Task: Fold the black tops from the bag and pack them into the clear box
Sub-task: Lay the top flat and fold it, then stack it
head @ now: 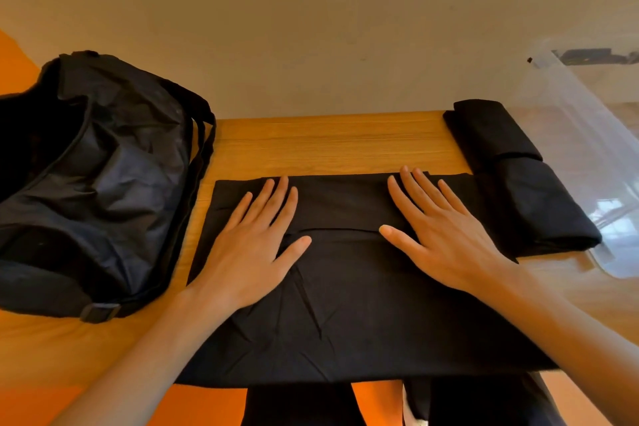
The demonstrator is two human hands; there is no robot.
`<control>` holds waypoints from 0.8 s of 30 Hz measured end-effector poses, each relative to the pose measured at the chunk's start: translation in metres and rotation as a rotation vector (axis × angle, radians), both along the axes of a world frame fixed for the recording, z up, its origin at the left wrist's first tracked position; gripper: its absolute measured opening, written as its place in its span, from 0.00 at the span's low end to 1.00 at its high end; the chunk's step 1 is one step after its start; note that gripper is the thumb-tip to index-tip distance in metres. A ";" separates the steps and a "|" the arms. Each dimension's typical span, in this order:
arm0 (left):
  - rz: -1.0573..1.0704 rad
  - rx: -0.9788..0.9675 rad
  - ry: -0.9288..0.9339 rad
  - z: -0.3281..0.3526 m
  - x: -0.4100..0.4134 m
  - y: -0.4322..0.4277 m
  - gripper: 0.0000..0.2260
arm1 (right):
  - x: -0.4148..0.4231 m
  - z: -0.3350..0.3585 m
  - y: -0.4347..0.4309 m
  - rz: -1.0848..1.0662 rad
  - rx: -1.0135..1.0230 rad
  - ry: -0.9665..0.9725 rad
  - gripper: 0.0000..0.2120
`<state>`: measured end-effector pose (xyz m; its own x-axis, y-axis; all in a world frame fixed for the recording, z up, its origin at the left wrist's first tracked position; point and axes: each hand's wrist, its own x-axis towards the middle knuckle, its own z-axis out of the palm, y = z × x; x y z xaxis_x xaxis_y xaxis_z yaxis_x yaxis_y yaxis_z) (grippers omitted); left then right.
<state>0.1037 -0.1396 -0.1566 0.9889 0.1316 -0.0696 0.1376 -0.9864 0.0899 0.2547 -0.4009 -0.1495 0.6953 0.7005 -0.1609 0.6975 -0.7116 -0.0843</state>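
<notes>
left hand (pixel 249 252): flat, fingers spread, pressing top (pixel 345 304)
right hand (pixel 446 235): same, just right of it
bag (pixel 90 183): left of hands
folded tops (pixel 518 183): right, beside box (pixel 587 135)

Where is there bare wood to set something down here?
A bare strip of table runs along the wall, between the bag and the folded tops, behind the spread top. Another patch lies near left, before the bag. The right is crowded: folded tops beside the clear box.
</notes>
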 end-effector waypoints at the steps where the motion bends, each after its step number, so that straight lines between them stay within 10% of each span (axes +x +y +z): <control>1: 0.002 0.008 -0.004 -0.002 -0.003 0.002 0.36 | 0.000 0.000 -0.002 -0.013 -0.010 0.001 0.42; 24: 0.138 0.038 -0.046 -0.001 -0.026 -0.009 0.39 | -0.024 0.000 -0.013 -0.084 -0.018 -0.034 0.44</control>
<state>0.0782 -0.1488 -0.1579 0.9633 0.2680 -0.0171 0.2685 -0.9613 0.0620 0.2306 -0.4138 -0.1496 0.7571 0.6363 -0.1480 0.6371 -0.7693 -0.0481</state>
